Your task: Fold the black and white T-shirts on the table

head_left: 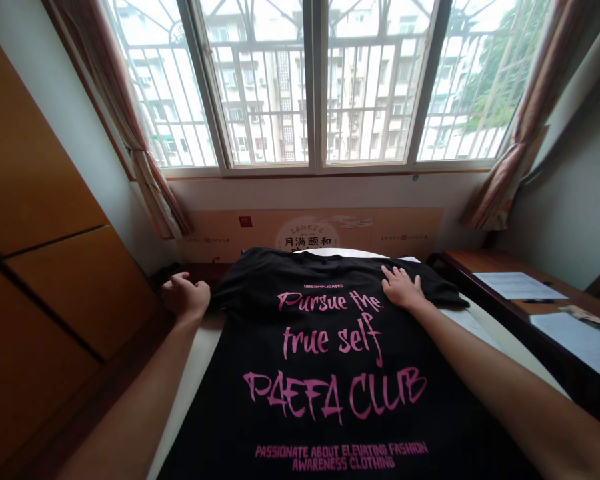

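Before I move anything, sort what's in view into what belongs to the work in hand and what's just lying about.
In use: black T-shirt, spread out; pale table beneath it; right hand, resting on the T-shirt; left hand, curled beside it.
Lying about: papers on the brown desk; printed panel below the window.

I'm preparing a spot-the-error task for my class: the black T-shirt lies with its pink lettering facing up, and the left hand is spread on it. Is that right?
Not quite: the hand spread on the black T-shirt is the right hand, as the head view shows. The pink lettering does face up.
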{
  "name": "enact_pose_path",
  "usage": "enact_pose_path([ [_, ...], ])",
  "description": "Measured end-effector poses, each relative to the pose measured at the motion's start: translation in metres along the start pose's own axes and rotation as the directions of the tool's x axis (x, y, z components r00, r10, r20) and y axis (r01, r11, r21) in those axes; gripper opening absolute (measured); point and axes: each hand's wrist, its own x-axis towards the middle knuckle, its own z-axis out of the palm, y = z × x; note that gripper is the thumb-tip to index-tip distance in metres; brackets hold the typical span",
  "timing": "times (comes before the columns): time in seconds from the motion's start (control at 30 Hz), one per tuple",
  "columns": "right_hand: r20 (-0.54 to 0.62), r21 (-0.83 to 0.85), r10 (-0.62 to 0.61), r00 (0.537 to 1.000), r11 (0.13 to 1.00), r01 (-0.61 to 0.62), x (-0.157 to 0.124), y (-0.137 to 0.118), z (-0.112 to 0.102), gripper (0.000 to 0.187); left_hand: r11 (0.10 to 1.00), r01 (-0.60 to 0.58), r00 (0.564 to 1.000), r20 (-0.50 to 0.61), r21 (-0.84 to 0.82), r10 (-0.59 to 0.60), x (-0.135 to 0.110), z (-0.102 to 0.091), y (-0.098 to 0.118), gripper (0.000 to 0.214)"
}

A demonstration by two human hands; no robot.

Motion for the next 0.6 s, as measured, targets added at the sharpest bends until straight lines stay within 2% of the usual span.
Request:
enact_pose_path([
  [0.07,0.041,-0.008,-0.088,0.995,0.996,0.089,0.001,-0.007,-0.003,0.063,0.963,-0.215,0.976,-0.003,0.163,0.219,-0.012,0.010,0.033,0.043],
  [0.1,0.065,-0.002,-0.129,0.989,0.992,0.130,0.002,-0.014,-0.004,0.064,0.914,-0.362,0.932,0.104,0.182,0.348,-0.020,0.019,0.052,0.039],
  [0.13,0.086,0.009,-0.162,0.983,0.987,0.162,0.003,-0.021,-0.004,0.065,0.850,-0.504,0.852,0.245,0.153,0.462,-0.029,0.031,0.070,0.038],
  [0.17,0.099,0.022,-0.186,0.978,0.983,0.185,0.006,-0.031,-0.004,0.067,0.777,-0.620,0.747,0.383,0.105,0.544,-0.040,0.047,0.088,0.041],
  [0.2,0.103,0.033,-0.203,0.974,0.979,0.201,0.008,-0.041,-0.003,0.070,0.703,-0.709,0.622,0.519,0.056,0.586,-0.051,0.064,0.104,0.045],
  [0.23,0.105,0.042,-0.219,0.970,0.976,0.216,0.011,-0.051,-0.001,0.071,0.645,-0.763,0.520,0.624,0.032,0.583,-0.061,0.082,0.118,0.049],
  [0.27,0.106,0.050,-0.235,0.966,0.972,0.231,0.015,-0.062,0.001,0.072,0.607,-0.794,0.449,0.712,0.041,0.540,-0.070,0.101,0.128,0.052],
  [0.3,0.107,0.056,-0.250,0.962,0.968,0.245,0.018,-0.071,0.002,0.071,0.586,-0.807,0.410,0.776,0.065,0.479,-0.077,0.119,0.136,0.054],
  [0.33,0.110,0.061,-0.266,0.958,0.963,0.261,0.022,-0.079,0.003,0.070,0.580,-0.810,0.397,0.811,0.089,0.430,-0.082,0.136,0.141,0.055],
  [0.43,0.128,0.076,-0.305,0.944,0.952,0.297,0.037,-0.091,0.006,0.066,0.590,-0.793,0.408,0.852,0.154,0.326,-0.084,0.178,0.144,0.059],
  [0.6,0.147,0.098,-0.252,0.957,0.966,0.239,0.068,-0.091,0.008,0.070,0.608,-0.771,0.413,0.876,0.191,0.248,-0.067,0.218,0.137,0.075],
])
